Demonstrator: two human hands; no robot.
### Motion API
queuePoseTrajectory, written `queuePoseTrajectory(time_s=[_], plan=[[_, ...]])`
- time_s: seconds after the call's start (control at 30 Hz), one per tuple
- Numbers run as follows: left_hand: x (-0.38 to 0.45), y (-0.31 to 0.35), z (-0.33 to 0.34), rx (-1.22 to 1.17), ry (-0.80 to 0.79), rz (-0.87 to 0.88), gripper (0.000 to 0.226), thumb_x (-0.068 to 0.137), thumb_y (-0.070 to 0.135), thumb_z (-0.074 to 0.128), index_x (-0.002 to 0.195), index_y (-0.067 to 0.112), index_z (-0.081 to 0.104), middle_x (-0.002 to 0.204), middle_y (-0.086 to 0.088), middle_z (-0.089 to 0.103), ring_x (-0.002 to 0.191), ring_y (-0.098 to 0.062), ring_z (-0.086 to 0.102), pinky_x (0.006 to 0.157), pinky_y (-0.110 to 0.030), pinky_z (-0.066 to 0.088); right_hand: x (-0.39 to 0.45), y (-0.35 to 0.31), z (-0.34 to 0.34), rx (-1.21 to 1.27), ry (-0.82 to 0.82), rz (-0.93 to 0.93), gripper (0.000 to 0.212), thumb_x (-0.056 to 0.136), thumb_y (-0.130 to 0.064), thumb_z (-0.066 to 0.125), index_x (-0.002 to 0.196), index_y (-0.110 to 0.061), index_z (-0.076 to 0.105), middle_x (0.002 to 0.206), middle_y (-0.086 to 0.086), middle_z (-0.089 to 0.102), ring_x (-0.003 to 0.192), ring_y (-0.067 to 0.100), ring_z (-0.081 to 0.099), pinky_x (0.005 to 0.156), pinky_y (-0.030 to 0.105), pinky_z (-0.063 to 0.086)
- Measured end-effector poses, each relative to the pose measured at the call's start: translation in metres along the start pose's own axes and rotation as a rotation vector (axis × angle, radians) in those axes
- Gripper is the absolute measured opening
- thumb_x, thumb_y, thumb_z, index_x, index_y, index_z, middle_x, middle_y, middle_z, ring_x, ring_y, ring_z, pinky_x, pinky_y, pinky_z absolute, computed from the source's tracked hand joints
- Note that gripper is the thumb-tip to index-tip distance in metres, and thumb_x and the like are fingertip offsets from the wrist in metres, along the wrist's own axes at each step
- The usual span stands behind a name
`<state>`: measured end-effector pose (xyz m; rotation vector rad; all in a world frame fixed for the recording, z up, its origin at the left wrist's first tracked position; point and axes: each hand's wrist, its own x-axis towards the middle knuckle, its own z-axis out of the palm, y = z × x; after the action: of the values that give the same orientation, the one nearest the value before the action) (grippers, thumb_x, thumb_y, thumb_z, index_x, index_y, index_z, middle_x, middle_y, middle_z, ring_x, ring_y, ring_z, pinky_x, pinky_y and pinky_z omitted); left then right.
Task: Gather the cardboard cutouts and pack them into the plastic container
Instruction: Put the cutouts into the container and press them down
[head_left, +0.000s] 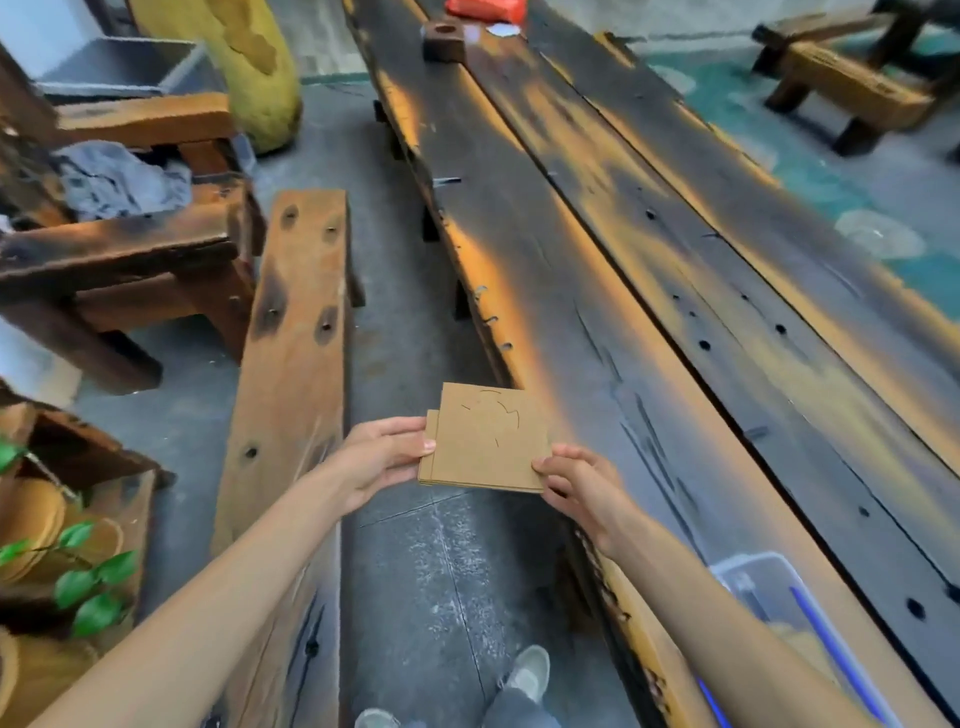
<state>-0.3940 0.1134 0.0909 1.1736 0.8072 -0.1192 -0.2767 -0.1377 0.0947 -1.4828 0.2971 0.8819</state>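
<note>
A small stack of square brown cardboard cutouts hangs in the air over the near edge of the long dark wooden table. My left hand pinches its left edge, thumb on top. My right hand grips its lower right corner. The top sheet bears thin cut lines. A clear plastic container with blue trim sits on the table at the lower right, partly behind my right forearm, with something tan inside.
A wooden bench runs along the left of the concrete aisle where my shoes stand. Left of it are a dark wooden chair with grey cloth and a green plant. A wooden block and red object lie far up the table.
</note>
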Motion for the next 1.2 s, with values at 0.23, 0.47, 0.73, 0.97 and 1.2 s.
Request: queuePoseTrajectory(time_s=[0.23,0.47,0.73,0.97,1.2], plan=[[0.028,-0.016,0.107,0.172,-0.181,-0.074,0.039,0.085,-0.003,0.075,0.121,0.011,0.069,0.108,-0.004,0.082,0.098,-0.017,0.079,0.077,-0.029,0.063,-0.021,0.026,-0.105,0.091,0.182,0.019,0.032,0.084,-0.002,0.073,0.114,-0.009,0.063,0.110,0.013,0.076,0.095,0.021,0.073,0.077,0.026,0.057],[0.041,-0.030,0.218,0.338,-0.285,-0.135,0.045,0.087,-0.004,0.074,0.129,0.009,0.065,0.120,-0.010,0.077,0.106,-0.022,0.075,0.076,-0.030,0.063,-0.041,0.044,-0.193,0.187,0.375,0.034,0.026,0.085,-0.001,0.073,0.108,-0.010,0.064,0.103,0.010,0.077,0.084,0.016,0.074,0.066,0.021,0.057],[0.047,-0.053,0.304,0.493,-0.385,-0.138,0.044,0.087,-0.005,0.073,0.129,0.006,0.065,0.120,-0.013,0.076,0.104,-0.026,0.076,0.087,-0.037,0.062,-0.066,0.069,-0.261,0.275,0.480,0.037,0.034,0.086,-0.005,0.074,0.118,-0.005,0.063,0.114,0.013,0.077,0.104,0.022,0.075,0.086,0.029,0.060],[0.036,-0.083,0.371,0.691,-0.513,-0.110,0.044,0.084,-0.008,0.076,0.124,0.006,0.065,0.117,-0.012,0.075,0.104,-0.024,0.074,0.076,-0.029,0.063,-0.095,0.109,-0.304,0.171,0.673,0.145,0.033,0.082,-0.013,0.075,0.112,-0.007,0.064,0.109,0.011,0.073,0.102,0.023,0.071,0.095,0.040,0.060],[0.028,-0.129,0.405,0.907,-0.640,-0.037,0.039,0.081,-0.009,0.078,0.114,0.009,0.068,0.109,-0.011,0.068,0.089,-0.019,0.071,0.068,-0.023,0.062,-0.130,0.144,-0.315,-0.091,0.786,0.313,0.028,0.075,-0.016,0.078,0.098,-0.008,0.063,0.088,0.005,0.067,0.084,0.024,0.062,0.080,0.042,0.054]])
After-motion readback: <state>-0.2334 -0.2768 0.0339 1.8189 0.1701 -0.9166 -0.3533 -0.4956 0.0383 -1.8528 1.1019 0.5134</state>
